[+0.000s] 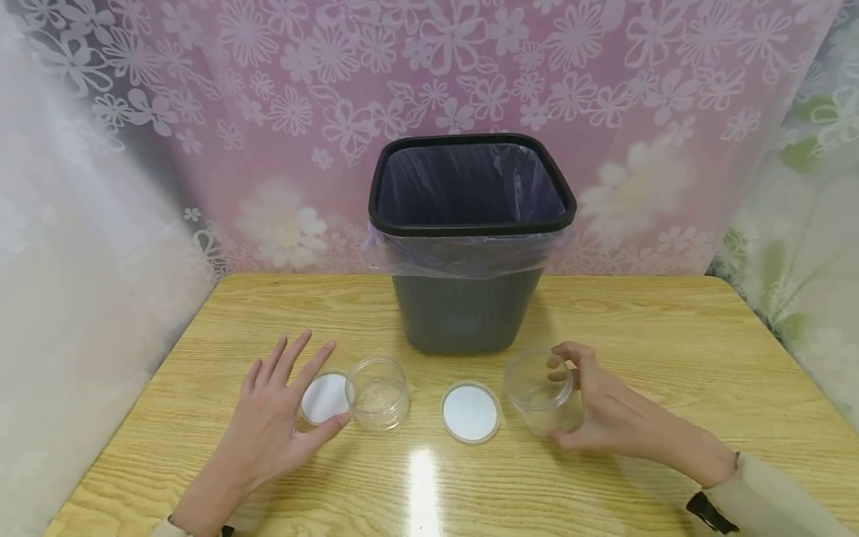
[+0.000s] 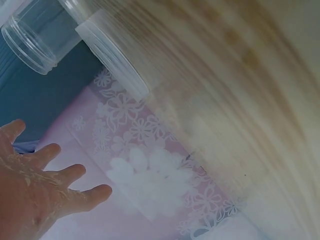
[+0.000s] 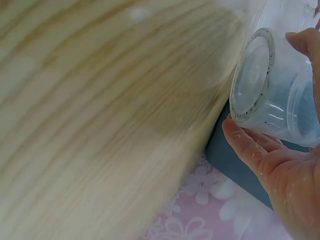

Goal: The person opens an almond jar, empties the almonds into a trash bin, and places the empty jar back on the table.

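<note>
My right hand [image 1: 593,399] grips a clear plastic jar [image 1: 537,395] from its right side, thumb at the near side and fingers at the far side. In the right wrist view the underside of that jar [image 3: 252,75] faces the camera, with dark specks round its base edge. Fingers spread, my left hand [image 1: 271,410] hovers beside a white round lid [image 1: 325,399]. A second clear jar [image 1: 379,406] stands upright just right of that lid, near the left thumb tip. Between the two jars lies another white lid [image 1: 470,412] with a clear rim.
A dark grey waste bin [image 1: 463,313] lined with a purple bag [image 1: 463,257] stands behind the jars on the wood-grain table [image 1: 302,507]. A pink flowered curtain [image 1: 268,112] hangs along the back, and pale curtains [image 1: 80,298] flank both sides.
</note>
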Action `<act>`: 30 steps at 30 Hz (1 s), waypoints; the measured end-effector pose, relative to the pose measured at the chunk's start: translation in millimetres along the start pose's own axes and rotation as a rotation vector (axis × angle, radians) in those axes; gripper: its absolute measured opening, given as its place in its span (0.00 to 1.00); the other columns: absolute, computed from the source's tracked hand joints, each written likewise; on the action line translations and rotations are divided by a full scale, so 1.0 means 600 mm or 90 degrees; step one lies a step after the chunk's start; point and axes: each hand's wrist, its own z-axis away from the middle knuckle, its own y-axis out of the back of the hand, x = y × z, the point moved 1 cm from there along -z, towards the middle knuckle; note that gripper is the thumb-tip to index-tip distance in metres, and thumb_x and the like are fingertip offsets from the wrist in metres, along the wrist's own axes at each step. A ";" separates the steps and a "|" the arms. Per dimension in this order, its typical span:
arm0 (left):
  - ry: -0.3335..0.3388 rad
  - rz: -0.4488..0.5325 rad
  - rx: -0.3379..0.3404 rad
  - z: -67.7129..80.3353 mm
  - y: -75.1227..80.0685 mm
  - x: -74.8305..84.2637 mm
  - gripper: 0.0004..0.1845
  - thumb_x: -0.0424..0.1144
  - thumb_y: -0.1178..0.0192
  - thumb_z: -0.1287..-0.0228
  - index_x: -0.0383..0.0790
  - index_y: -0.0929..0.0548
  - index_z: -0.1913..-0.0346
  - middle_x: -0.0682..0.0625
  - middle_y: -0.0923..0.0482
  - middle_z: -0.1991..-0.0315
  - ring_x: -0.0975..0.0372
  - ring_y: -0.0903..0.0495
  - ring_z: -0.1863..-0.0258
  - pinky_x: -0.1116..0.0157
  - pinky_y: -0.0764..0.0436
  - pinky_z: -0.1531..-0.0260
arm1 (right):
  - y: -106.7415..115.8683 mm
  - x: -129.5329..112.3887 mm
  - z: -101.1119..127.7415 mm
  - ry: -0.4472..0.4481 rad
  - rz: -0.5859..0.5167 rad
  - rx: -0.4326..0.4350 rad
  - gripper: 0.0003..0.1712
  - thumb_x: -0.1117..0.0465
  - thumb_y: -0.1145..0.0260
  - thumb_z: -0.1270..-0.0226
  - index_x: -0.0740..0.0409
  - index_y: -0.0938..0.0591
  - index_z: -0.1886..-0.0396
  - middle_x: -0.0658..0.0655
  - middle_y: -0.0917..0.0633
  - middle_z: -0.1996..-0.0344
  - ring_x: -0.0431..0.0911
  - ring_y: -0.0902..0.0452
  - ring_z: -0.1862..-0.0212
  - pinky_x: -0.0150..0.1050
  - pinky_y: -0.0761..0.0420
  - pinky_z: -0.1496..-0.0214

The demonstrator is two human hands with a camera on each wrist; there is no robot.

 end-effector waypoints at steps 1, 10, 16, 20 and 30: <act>0.002 -0.001 -0.003 0.000 0.001 -0.001 0.49 0.62 0.29 0.46 0.58 0.35 0.21 0.40 0.38 0.23 0.33 0.37 0.27 0.26 0.35 0.41 | -0.001 -0.001 -0.001 -0.004 -0.010 -0.005 0.62 0.61 0.14 0.64 0.64 0.45 0.33 0.60 0.28 0.42 0.52 0.14 0.51 0.33 0.16 0.55; 0.026 -0.013 -0.042 0.002 0.007 -0.003 0.48 0.64 0.31 0.44 0.58 0.37 0.21 0.41 0.39 0.22 0.34 0.39 0.26 0.26 0.35 0.40 | -0.014 -0.011 -0.003 -0.036 -0.007 -0.029 0.65 0.55 0.14 0.61 0.62 0.45 0.28 0.68 0.25 0.38 0.55 0.19 0.42 0.49 0.15 0.46; 0.043 -0.014 -0.062 0.001 0.009 0.001 0.47 0.64 0.33 0.42 0.59 0.37 0.21 0.41 0.40 0.21 0.34 0.40 0.25 0.26 0.35 0.40 | -0.021 -0.007 -0.002 -0.011 -0.025 -0.023 0.65 0.58 0.13 0.62 0.65 0.45 0.29 0.68 0.24 0.39 0.53 0.15 0.43 0.50 0.14 0.44; 0.061 -0.005 -0.076 0.001 0.009 0.005 0.45 0.63 0.33 0.40 0.59 0.37 0.21 0.41 0.41 0.21 0.34 0.41 0.24 0.25 0.37 0.39 | -0.024 -0.005 -0.001 -0.002 -0.011 -0.013 0.65 0.57 0.13 0.62 0.65 0.45 0.29 0.65 0.22 0.40 0.53 0.15 0.43 0.52 0.15 0.44; 0.107 -0.011 -0.078 0.013 0.002 0.015 0.43 0.61 0.34 0.38 0.59 0.36 0.21 0.39 0.41 0.21 0.31 0.41 0.25 0.24 0.36 0.40 | 0.027 -0.008 0.031 -0.124 -0.038 -0.061 0.60 0.45 0.22 0.41 0.47 0.49 0.18 0.64 0.28 0.30 0.64 0.22 0.37 0.59 0.17 0.44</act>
